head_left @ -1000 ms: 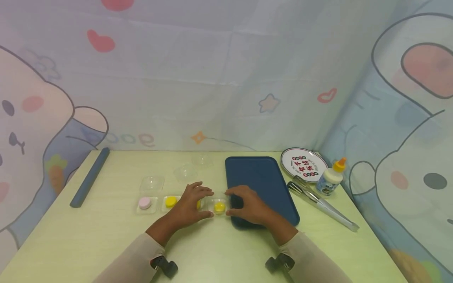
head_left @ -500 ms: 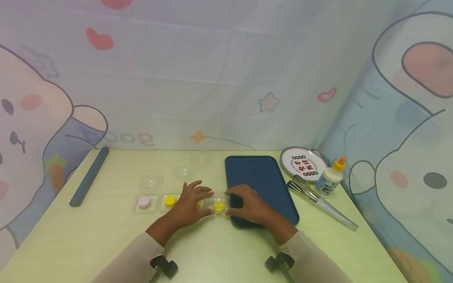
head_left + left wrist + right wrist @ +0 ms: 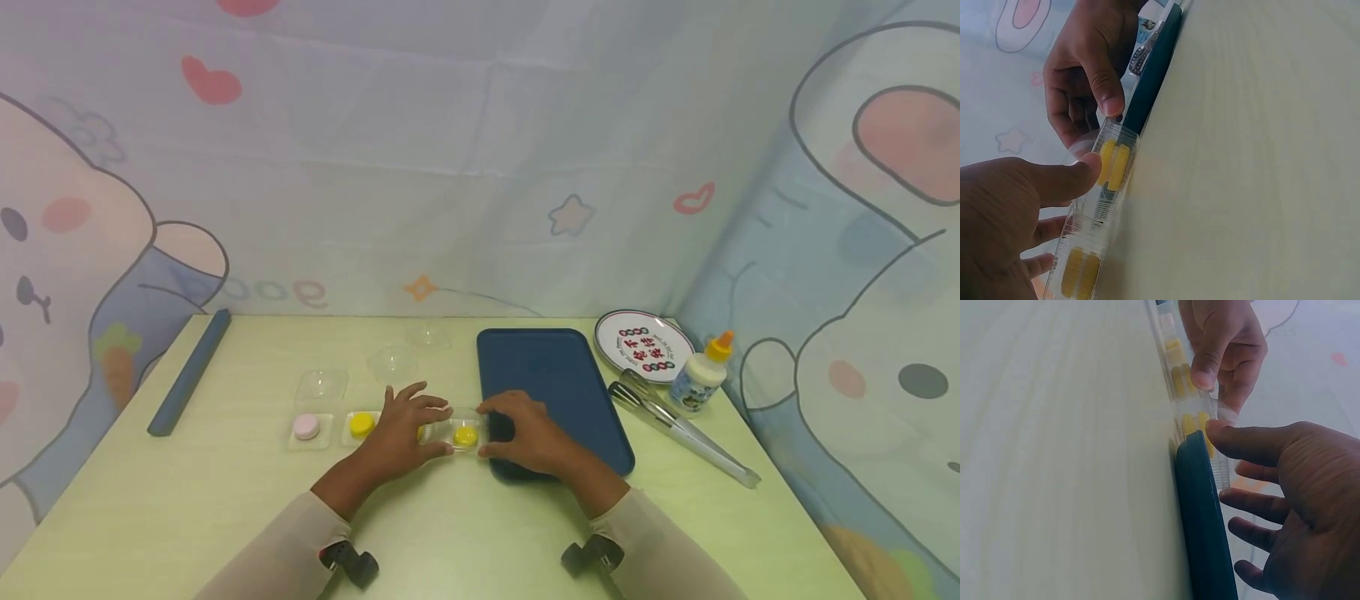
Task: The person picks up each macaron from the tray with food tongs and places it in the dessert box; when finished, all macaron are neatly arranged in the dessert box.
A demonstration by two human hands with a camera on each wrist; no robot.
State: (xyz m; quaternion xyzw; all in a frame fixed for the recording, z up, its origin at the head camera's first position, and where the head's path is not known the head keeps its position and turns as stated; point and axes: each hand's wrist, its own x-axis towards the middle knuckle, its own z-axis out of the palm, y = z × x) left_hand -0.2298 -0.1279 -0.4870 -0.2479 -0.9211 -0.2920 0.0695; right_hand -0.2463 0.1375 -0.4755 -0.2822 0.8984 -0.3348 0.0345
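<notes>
A small clear plastic box (image 3: 450,437) with a yellow macaron (image 3: 466,437) inside stands between the hands, left of the tray. My left hand (image 3: 399,435) pinches its left side, thumb in front and fingers behind. At the opposite side my right hand (image 3: 525,433) does the same; in the right wrist view its lower fingers are spread. Another boxed yellow macaron (image 3: 1080,275) is mostly hidden behind my left hand in the head view. Further left sit an open base with a yellow macaron (image 3: 362,425) and one with a pink macaron (image 3: 306,427).
Clear lids (image 3: 322,385) lie behind the bases. A dark blue tray (image 3: 555,375) stands to the right, under my right hand's side. Beyond it are a plate (image 3: 645,346), metal tongs (image 3: 690,437) and a glue-type bottle (image 3: 697,382). A grey-blue bar (image 3: 191,371) lies far left.
Both hands stay at the box with almost no movement. The head view shifts very slightly.
</notes>
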